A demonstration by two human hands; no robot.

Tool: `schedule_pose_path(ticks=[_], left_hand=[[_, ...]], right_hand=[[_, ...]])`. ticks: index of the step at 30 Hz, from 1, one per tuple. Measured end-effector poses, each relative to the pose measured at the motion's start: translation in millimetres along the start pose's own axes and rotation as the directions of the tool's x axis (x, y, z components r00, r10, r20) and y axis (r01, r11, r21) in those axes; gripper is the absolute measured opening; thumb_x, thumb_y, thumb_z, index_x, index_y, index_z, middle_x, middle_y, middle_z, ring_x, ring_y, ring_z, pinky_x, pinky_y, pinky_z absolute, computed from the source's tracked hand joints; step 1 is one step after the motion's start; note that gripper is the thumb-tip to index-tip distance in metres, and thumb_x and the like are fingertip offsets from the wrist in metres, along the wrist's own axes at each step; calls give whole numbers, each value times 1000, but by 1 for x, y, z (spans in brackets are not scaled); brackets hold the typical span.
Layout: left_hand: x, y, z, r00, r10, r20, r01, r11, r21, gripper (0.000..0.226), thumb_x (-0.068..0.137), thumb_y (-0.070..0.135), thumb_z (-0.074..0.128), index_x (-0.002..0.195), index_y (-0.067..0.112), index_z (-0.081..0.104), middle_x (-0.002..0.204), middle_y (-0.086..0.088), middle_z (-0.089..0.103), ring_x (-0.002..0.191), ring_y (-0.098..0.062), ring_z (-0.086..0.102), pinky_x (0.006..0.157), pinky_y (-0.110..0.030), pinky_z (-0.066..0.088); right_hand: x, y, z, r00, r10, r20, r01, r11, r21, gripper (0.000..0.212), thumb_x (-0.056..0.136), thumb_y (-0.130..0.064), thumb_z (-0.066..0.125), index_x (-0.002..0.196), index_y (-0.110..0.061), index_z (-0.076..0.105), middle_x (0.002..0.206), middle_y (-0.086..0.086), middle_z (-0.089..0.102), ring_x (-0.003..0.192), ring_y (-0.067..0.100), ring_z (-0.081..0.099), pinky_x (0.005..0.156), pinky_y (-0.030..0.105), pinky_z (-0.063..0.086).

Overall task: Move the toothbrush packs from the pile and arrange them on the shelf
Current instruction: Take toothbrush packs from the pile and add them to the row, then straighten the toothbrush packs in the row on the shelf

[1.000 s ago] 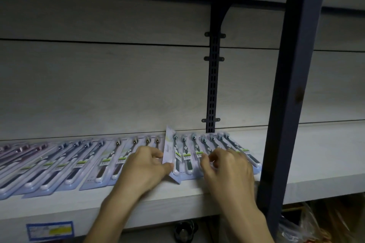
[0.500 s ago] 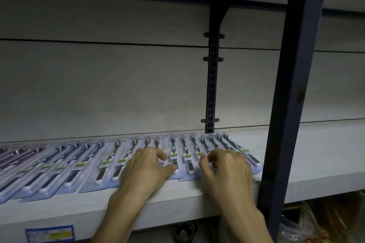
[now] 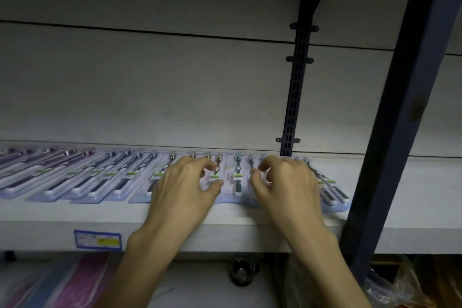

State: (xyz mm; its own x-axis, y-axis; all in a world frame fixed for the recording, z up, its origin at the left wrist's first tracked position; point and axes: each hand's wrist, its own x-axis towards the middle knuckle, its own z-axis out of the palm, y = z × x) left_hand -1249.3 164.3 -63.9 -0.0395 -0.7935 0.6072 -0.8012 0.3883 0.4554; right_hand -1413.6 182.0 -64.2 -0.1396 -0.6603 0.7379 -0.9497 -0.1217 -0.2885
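A long row of toothbrush packs (image 3: pixel 120 177) lies flat and overlapping along the pale shelf (image 3: pixel 412 195), from the left edge of view to the dark post. My left hand (image 3: pixel 185 187) and my right hand (image 3: pixel 287 187) are both over the right part of the row, fingers bent, fingertips touching the packs. One pack (image 3: pixel 237 177) shows in the gap between the hands. The packs under my palms are hidden. Neither hand lifts a pack.
A dark metal post (image 3: pixel 390 132) slants up just right of my right hand. A slotted upright (image 3: pixel 295 95) runs up the back wall. A blue price label (image 3: pixel 97 239) is on the shelf front. Below lie pink packs (image 3: pixel 82 280) and a plastic bag (image 3: pixel 400 287).
One second ago my left hand held a pack tilted on edge; it now lies flat in the row. Both hands have stayed on the packs while the view has dropped a little.
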Motion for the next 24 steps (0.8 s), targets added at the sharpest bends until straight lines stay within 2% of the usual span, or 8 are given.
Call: schedule_pose_path(ticks=[4,10,14,19,24], left_hand=[[-16,-12,-17,998,-36,-51,38,999,36,26,82,41,65,107,33,63,100,13,59,82,-7,52,69,-23,37],[-38,-39,-57,993,-71,-90,81,990,115,28,84,39,63,111,32,62,105,11,60,88,-8,51,69,-24,36],[-48,-58,-91,990,-82,-112,99,983,155,29,84,39,63,112,33,61,107,10,59,99,-13,55,72,-28,42],[-68,-96,-144,991,-70,-111,95,965,245,32,87,43,58,117,34,56,113,11,57,104,-13,53,77,-29,42],[-97,-153,-215,988,-84,-130,123,938,323,36,87,44,56,122,36,53,116,13,56,109,-11,52,77,-26,38]], right_hand=[[0,-15,4,997,-83,11,82,995,63,20,85,-34,60,90,-17,69,83,9,69,81,33,60,70,37,44],[-11,-57,7,983,-180,27,174,974,145,20,85,-33,59,94,-17,68,83,6,69,82,31,60,70,36,45],[-19,-95,5,972,-234,35,226,962,153,23,87,-35,58,99,-18,68,87,5,69,86,30,60,74,36,45],[-37,-164,4,964,-265,10,258,948,187,23,87,-34,59,100,-17,68,88,6,69,87,30,59,75,36,43],[-65,-254,13,955,-297,-7,291,929,231,24,82,-35,55,91,-17,68,79,6,68,80,33,59,69,38,47]])
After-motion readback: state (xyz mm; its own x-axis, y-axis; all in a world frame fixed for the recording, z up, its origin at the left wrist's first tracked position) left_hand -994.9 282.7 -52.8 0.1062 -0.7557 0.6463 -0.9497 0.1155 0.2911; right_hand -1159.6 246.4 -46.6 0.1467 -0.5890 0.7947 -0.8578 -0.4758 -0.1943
